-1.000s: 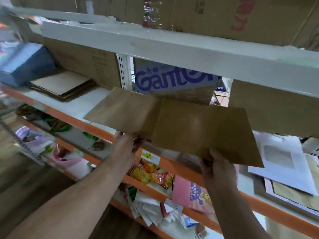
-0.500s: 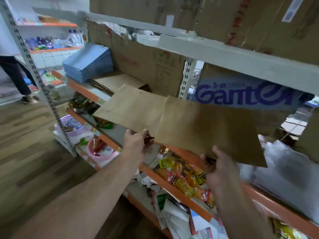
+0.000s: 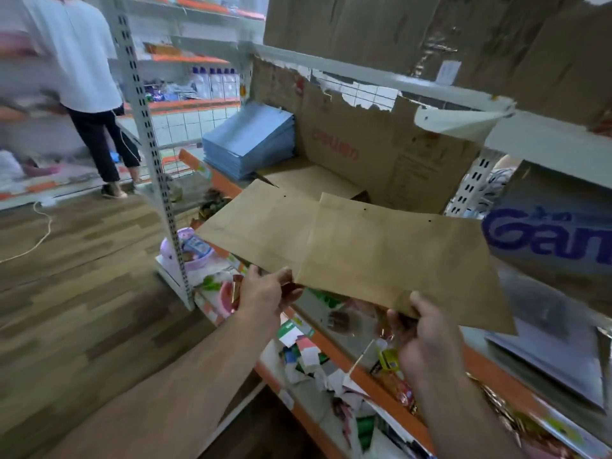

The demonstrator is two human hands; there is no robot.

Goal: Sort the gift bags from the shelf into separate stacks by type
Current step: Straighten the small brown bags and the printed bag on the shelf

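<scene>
Brown left bag (image 3: 261, 226): hung flat before the shelf (image 3: 362, 377), near edge pinched by left hand (image 3: 265, 293).
Right bag (image 3: 397, 260): overlapped it, near corner gripped by right hand (image 3: 427, 336).

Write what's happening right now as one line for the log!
left hand grips brown bag | right hand grips second brown bag | blue stack rests on shelf
</scene>
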